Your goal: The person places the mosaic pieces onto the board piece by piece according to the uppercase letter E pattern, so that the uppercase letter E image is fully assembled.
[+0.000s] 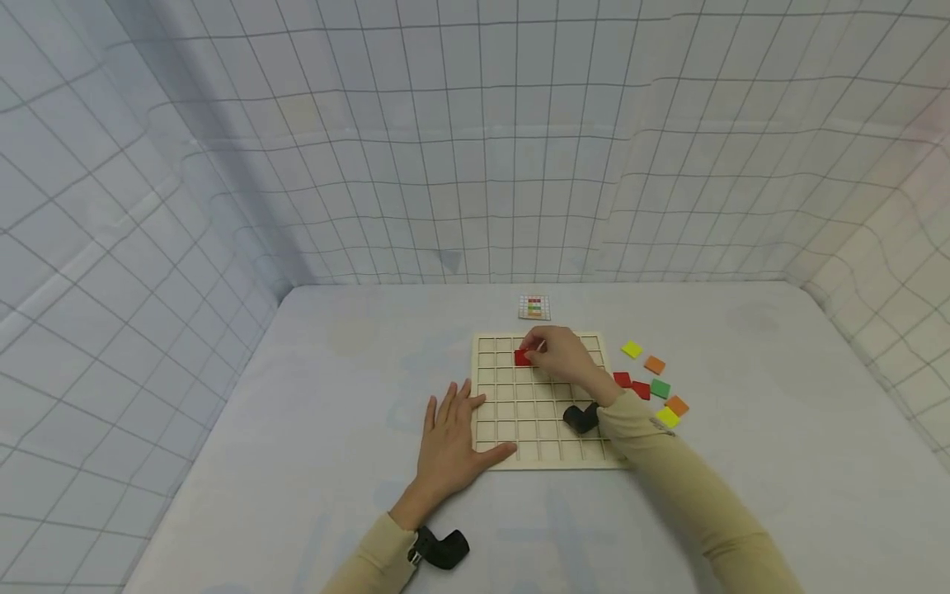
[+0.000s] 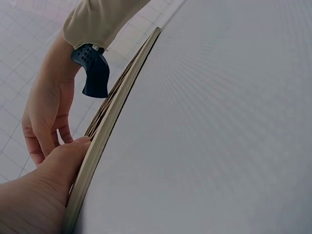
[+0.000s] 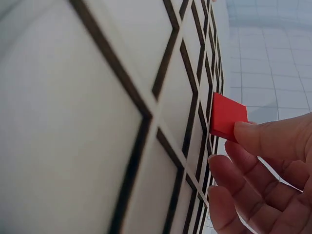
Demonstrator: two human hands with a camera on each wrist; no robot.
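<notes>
A cream wooden grid board lies flat in front of me. My right hand pinches a red square tile between thumb and fingers over the far part of the grid. In the right wrist view the tile is tilted against the grid's ridges; whether it lies in a cell cannot be told. My left hand rests at the board's left edge with fingers spread. Its thumb lies over the board's near rim.
Right of the board lie loose square tiles: yellow, orange, green and red. Behind the board is a small card printed with a coloured grid pattern. White grid-patterned curtains surround the white table.
</notes>
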